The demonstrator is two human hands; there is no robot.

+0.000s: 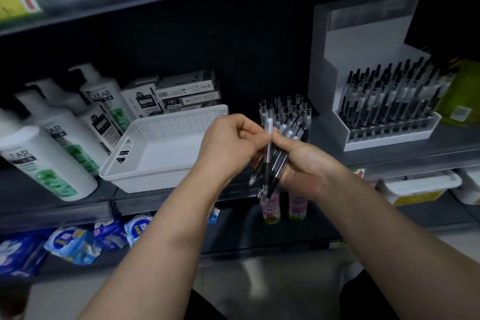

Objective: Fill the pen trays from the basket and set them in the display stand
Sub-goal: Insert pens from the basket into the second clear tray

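The basket (161, 148) looks emptied and one filled tray (394, 129) is set in the stand (363, 34), while remaining pens (280, 160) are gripped in the right hand (307, 165), one pinched by the left hand (228, 145), before a second tray (308, 114).

We are losing the base of the pen tray (284, 109) behind our right hand (305, 165), and the green pack (459, 91) is running off-frame.

Bare forearms reach forward, hands meeting: left hand (231, 145) pinches a pen (268, 126) — right hand (307, 166) grips a bundle (280, 163).
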